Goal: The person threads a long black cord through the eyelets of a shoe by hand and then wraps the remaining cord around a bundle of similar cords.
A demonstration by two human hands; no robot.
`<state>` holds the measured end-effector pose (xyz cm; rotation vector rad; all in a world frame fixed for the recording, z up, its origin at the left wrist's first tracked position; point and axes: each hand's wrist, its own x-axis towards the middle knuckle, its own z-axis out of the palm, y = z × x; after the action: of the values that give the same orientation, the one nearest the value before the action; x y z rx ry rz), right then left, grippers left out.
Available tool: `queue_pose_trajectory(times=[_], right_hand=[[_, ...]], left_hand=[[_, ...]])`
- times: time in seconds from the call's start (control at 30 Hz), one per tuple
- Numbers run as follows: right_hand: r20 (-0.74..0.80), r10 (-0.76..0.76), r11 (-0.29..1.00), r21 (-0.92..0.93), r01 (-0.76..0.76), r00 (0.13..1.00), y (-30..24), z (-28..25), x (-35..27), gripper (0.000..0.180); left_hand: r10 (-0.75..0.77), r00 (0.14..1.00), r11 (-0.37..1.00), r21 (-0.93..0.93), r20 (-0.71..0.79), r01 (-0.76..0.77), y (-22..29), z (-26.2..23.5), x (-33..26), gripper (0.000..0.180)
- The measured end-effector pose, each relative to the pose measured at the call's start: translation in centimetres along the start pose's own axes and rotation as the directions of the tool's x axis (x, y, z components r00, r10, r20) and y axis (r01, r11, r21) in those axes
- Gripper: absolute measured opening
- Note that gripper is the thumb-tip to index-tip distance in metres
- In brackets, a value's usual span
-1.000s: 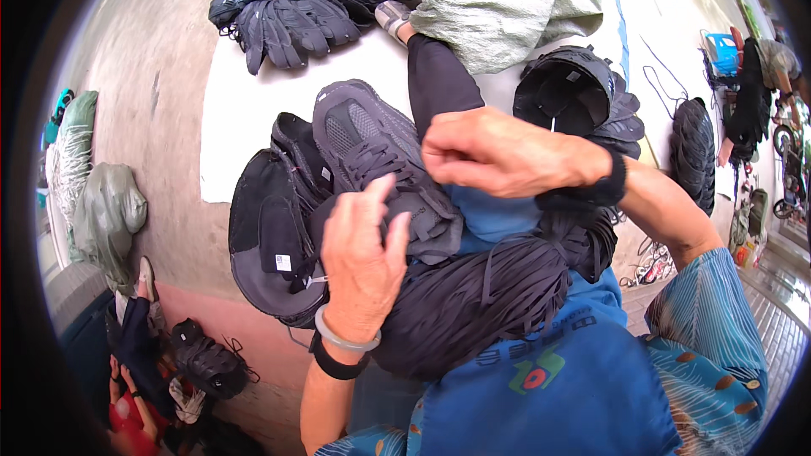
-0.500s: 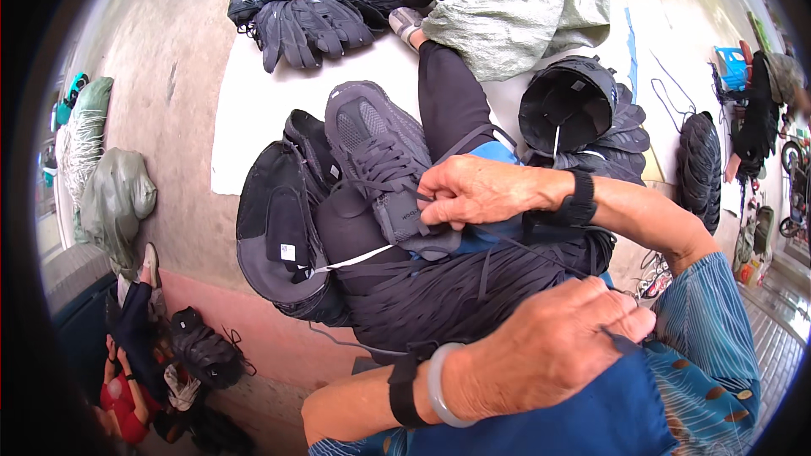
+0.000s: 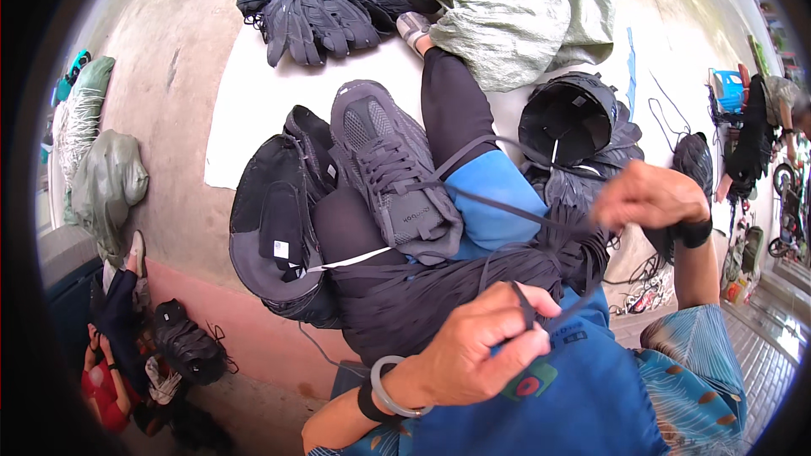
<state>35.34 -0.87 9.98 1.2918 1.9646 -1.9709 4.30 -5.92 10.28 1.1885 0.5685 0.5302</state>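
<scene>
Fingers (image 3: 528,308) of both hands pinched on dark lace (image 3: 507,207); grey sneaker (image 3: 390,169) lengthwise, toe away.

Grey sneaker (image 3: 393,169) on lap, black lace (image 3: 507,207) stretched taut

The black lace (image 3: 507,207) vanishes inside both hands; the right hand (image 3: 646,198) is motion-blurred.

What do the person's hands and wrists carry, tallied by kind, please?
Black lace, pinched by the left hand and gripped by the right hand: 1
Black wristbands: 2
Pale bangle: 1
Total: 4
</scene>
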Motion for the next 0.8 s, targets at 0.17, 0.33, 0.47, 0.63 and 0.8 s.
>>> queue_pose_trajectory(times=[0.17,0.33,0.47,0.63,0.8], right_hand=[[-0.579,-0.087,0.865,-0.447,-0.226,0.811,-0.4,0.2,3.1,0.025],[-0.466,-0.431,0.877,-0.419,0.236,0.773,-2.5,3.3,11.4,0.016],[-0.486,-0.441,0.873,-0.427,0.235,0.754,-2.2,5.0,15.8,0.013],[-0.452,-0.433,0.870,-0.437,0.229,0.780,-2.2,5.6,17.8,0.014],[-0.436,-0.408,0.873,-0.444,0.203,0.802,-2.9,6.2,17.9,0.013]], left_hand=[[-0.250,0.919,0.965,-0.153,-0.304,0.212,-1.8,-1.7,-1.2,0.021],[-0.225,0.781,0.953,0.035,-0.583,0.301,-3.1,-4.8,-2.0,0.050],[-0.159,0.835,0.941,0.174,-0.527,0.289,-3.3,-7.0,-2.7,0.026],[0.047,0.770,0.838,0.445,-0.636,0.316,-5.5,-9.0,-0.1,0.015],[0.300,0.834,0.530,0.808,-0.463,0.258,-6.2,-10.1,1.8,0.014]])
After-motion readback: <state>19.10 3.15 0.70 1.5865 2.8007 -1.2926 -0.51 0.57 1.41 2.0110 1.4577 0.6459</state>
